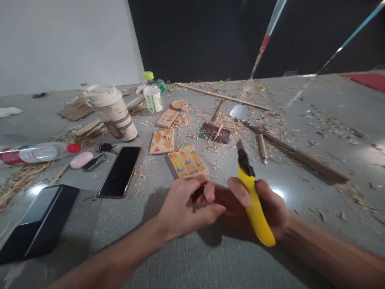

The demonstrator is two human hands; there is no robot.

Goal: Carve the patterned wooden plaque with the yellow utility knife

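Observation:
A utility knife (pixel 255 204) with a yellow handle and a dark blade holder rests in my right hand (pixel 272 206). That hand is closed round the handle, with the blade end pointing up and away from me. Close beside it on the left, my left hand (pixel 183 204) has bent fingers with a gap between thumb and fingers, and nothing shows in it. Its fingertips come near or touch the right hand's fingers; I cannot tell which. Just beyond my left hand lie a patterned wooden block (pixel 189 161) and a second patterned wooden piece (pixel 162 141).
A black phone (pixel 119 171), a dark box (pixel 37 224), a lidded cup (pixel 112 112) and a lying bottle (pixel 39 153) are on the left. Behind stands a bottle with a green cap (pixel 152 94). A long wooden-handled tool (pixel 319 164) lies right, among wood shavings (pixel 186 119).

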